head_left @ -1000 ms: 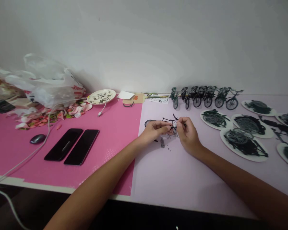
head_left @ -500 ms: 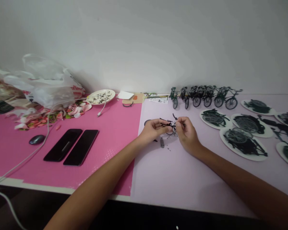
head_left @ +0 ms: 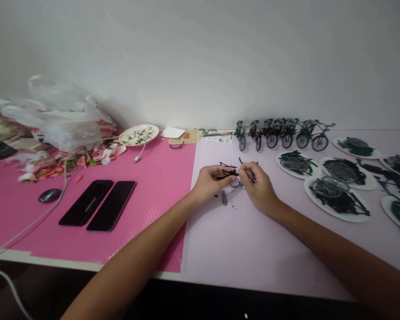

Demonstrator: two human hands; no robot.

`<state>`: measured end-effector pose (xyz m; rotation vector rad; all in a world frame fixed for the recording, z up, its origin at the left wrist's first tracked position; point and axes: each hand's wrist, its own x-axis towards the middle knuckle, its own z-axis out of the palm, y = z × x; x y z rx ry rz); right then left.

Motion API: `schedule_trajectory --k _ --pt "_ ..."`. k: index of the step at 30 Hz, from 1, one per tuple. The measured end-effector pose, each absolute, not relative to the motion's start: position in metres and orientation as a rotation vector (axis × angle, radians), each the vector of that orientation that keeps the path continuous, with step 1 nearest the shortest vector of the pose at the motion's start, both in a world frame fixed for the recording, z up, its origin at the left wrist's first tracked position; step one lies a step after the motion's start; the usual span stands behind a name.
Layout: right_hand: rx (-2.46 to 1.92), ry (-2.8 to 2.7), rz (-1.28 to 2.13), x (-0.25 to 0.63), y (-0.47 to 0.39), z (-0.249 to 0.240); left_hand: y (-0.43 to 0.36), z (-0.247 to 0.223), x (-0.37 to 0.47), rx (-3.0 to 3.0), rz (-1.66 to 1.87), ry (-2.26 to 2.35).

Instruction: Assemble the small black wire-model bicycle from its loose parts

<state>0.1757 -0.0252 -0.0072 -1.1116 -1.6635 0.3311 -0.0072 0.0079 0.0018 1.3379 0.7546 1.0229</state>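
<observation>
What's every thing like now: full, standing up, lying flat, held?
Small dark plastic bicycle part: held
Left hand: pinching that part
Right hand: fingers curled, grip unclear
Dark plastic toy bicycles: standing upright
White oval plates: loaded with dark parts
Cream oval plate: covered in pale bits
Flat black rectangular phones: screens dark
White plastic bag: bulging
Thin white cable: visible plug unconnected
Glossy black oval mouse: resting untouched

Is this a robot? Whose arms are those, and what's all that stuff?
No robot! A person wears this camera on their head, looking forward and down. Their bare left hand holds a small black piece, probably a toy bicycle frame. The right hand is close beside it; whether it pinches anything, I can't tell. On the table, little bicycles stand along the wall, and white plates to the right hold dark bicycle parts. On the pink side lie two phones and a mouse.
</observation>
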Motion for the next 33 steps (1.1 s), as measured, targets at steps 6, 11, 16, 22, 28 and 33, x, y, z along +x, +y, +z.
schedule_trajectory --k 6,11,16,22,28,33 --pt "-1.129 -1.702 0.387 0.177 -0.022 -0.012 0.004 0.005 -0.007 1.42 1.054 0.773" --pt "-1.138 -1.706 0.422 0.178 -0.02 -0.017 0.003 0.006 -0.007 1.452 1.063 0.804" --pt "-1.141 -1.679 0.462 0.177 -0.021 -0.017 0.002 0.007 -0.007 1.455 1.059 0.834" --pt "-1.143 -1.674 0.506 0.177 -0.02 -0.017 0.001 0.007 -0.007 1.462 1.076 0.831" --pt "-1.143 -1.642 0.528 0.177 -0.02 -0.019 0.003 0.004 -0.007 1.488 1.096 0.831" --pt "-1.137 -1.613 0.58 0.174 -0.021 -0.017 0.003 0.003 -0.007 1.494 1.094 0.838"
